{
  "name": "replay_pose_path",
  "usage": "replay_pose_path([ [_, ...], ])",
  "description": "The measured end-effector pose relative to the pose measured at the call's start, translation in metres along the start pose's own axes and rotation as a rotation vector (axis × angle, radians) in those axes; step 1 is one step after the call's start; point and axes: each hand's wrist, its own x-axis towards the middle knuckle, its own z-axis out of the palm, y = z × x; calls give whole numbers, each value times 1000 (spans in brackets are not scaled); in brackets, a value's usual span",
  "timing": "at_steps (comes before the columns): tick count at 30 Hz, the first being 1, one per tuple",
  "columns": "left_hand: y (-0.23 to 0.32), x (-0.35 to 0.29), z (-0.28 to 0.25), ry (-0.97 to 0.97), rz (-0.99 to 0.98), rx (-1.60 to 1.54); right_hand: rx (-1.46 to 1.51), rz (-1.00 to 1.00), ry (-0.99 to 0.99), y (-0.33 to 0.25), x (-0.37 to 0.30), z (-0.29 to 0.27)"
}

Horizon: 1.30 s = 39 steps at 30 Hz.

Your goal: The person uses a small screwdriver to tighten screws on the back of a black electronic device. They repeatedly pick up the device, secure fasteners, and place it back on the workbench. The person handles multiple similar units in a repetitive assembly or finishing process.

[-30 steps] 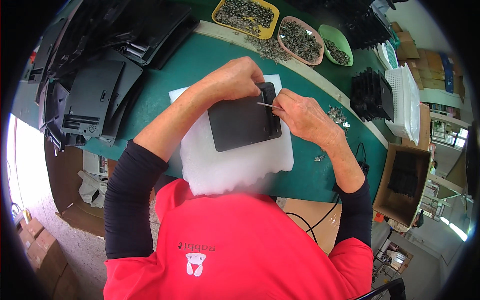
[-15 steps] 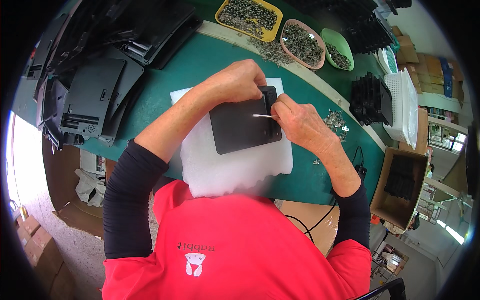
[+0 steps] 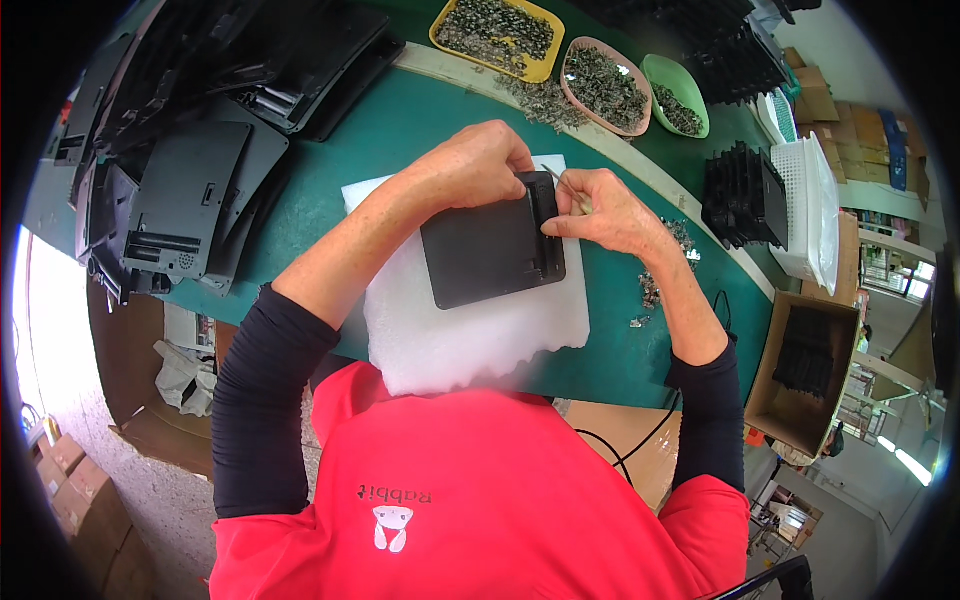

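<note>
A black plastic panel (image 3: 480, 255) with a raised strip along its right side lies on a white foam pad (image 3: 470, 350). My left hand (image 3: 485, 165) is closed at the panel's far edge, its fingertips bent down against the strip; whether a small part is under them is hidden. Beside the strip's right edge, my right hand (image 3: 610, 212) is pinched round a thin pale stick (image 3: 586, 204), mostly covered by the fingers. The right thumb reaches to the panel's edge.
Small metal parts fill a yellow tray (image 3: 548, 72), a pink tray (image 3: 642, 122) and a green tray (image 3: 700, 95) at the back. More loose parts (image 3: 650, 290) lie right of the pad. Black panels (image 3: 190, 190) are stacked at left; an open carton (image 3: 757, 400) stands at right.
My right hand has moved up and turned, so the pale stick no longer points left across the panel. My left hand and the panel stay nearly still.
</note>
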Motion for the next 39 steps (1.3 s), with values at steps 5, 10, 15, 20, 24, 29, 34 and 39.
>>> replay_pose_path([
  [5,-2,-3,-1,10,-4,-19,120,347,-69,-51,32,-39],
  [10,-3,-2,-1,-5,25,-7,-478,92,434,-21,104,-26],
  [15,-2,-5,-2,-13,16,-43,-562,226,310,-24,132,-22],
  [20,-5,-7,-2,12,20,-64,-441,274,333,-20,137,-21],
  [24,-2,-7,-2,28,23,-65,-425,177,343,-9,140,-27],
  [29,-2,-5,-4,-32,22,-67,-126,395,288,-2,146,-39],
  [34,-8,-6,-1,19,66,-36,109,518,294,6,161,-38],
  [39,0,-8,-3,6,9,-28,209,371,456,7,147,-34],
])
